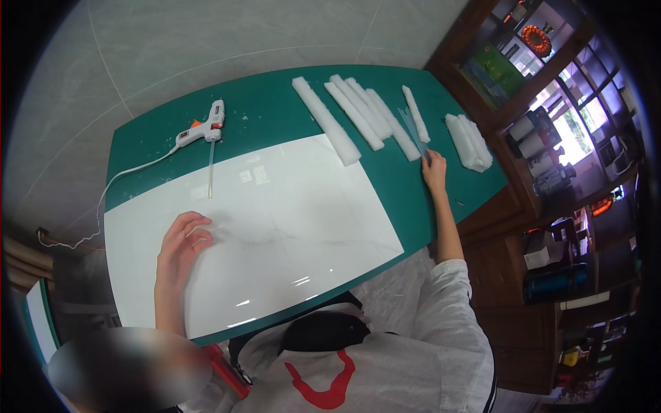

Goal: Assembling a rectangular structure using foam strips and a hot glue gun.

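My right hand [435,172] reaches to the right side of the green table, its fingers closed at the near ends of several thin translucent glue sticks [409,125]. The sticks lie between white foam strips [358,110] and a short narrow foam strip [416,113]. My left hand [182,249] hovers over a glossy white board [275,227], fingers loosely curved and apart, holding nothing. Beyond it, a white hot glue gun [208,125] lies on the table. A long glue stick [211,172] sticks out of the gun toward me, over the board's far edge.
At the table's right end lies a bundle of foam pieces [469,143]. The gun's white cord [141,167] runs off the left edge to a wall socket [42,234]. A grey wall [275,31] borders the far side. Dark wooden shelves [544,144] stand to the right.
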`<move>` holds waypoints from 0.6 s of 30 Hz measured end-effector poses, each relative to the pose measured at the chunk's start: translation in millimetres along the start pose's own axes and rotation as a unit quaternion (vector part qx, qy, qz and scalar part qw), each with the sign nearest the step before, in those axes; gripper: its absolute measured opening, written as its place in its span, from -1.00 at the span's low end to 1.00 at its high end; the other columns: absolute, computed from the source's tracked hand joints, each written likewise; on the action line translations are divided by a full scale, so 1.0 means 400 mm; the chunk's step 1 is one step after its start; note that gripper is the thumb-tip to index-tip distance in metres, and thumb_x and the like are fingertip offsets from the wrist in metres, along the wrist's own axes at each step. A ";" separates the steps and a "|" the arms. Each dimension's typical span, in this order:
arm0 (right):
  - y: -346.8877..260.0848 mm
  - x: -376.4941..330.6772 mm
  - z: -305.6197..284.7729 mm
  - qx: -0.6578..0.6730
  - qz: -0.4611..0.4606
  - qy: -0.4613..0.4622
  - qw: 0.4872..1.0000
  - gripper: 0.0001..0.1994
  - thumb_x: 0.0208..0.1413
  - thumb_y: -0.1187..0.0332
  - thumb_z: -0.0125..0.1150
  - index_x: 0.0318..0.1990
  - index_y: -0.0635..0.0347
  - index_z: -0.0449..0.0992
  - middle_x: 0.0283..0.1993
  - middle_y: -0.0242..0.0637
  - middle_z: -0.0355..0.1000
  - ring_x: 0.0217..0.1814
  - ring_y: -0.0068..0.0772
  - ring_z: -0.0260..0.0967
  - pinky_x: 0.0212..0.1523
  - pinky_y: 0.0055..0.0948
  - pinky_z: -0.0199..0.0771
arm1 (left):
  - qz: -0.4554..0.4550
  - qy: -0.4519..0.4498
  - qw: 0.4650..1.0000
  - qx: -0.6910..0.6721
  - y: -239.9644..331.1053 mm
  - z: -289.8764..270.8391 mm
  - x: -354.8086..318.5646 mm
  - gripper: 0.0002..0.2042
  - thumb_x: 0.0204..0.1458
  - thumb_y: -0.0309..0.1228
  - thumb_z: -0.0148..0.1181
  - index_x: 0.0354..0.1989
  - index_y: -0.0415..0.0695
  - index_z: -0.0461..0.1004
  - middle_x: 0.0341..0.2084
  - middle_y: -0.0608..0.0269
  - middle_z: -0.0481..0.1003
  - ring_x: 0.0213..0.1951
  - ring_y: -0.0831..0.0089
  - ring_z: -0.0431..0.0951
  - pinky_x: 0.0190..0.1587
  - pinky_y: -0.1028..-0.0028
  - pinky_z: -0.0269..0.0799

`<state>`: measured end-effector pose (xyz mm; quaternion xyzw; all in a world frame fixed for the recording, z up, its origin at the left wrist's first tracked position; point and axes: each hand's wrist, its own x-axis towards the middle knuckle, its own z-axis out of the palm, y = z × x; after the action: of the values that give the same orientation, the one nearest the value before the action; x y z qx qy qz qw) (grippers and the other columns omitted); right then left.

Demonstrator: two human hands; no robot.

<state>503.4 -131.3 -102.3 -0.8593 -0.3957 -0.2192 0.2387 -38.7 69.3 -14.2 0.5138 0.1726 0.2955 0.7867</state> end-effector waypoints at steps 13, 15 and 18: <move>-0.109 -0.056 -0.069 0.067 -0.015 -0.003 0.998 -0.76 -0.25 0.49 0.10 -0.31 0.30 0.44 -0.22 -0.08 0.34 -0.20 -0.05 0.24 -0.12 -0.29 0.19 | 0.002 -0.007 1.000 0.005 0.000 0.005 0.002 -0.60 -0.08 -0.20 -0.04 -0.13 -0.22 0.20 -0.24 0.13 0.30 -0.32 0.45 0.34 -0.23 0.55 0.27; -0.113 -0.060 -0.085 0.071 0.013 -0.043 0.996 -0.73 -0.27 0.49 0.10 -0.29 0.28 0.41 -0.23 -0.08 0.34 -0.20 -0.03 0.24 -0.12 -0.29 0.19 | 0.001 -0.006 1.000 0.006 0.000 0.006 0.002 -0.60 -0.08 -0.20 -0.04 -0.14 -0.22 0.20 -0.24 0.14 0.30 -0.32 0.45 0.34 -0.23 0.55 0.27; -0.133 -0.066 -0.097 0.039 0.053 -0.092 0.994 -0.66 -0.31 0.48 0.10 -0.24 0.27 0.33 -0.25 -0.02 0.32 -0.20 0.02 0.24 -0.12 -0.26 0.20 | 0.001 -0.013 1.000 -0.002 -0.003 0.003 0.002 -0.59 -0.09 -0.19 -0.04 -0.13 -0.22 0.20 -0.24 0.13 0.30 -0.32 0.45 0.34 -0.23 0.54 0.26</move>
<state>439.0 -138.7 -73.9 -0.8857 -0.3777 -0.1109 0.2462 -37.0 68.7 -14.8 0.5158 0.1615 0.2900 0.7898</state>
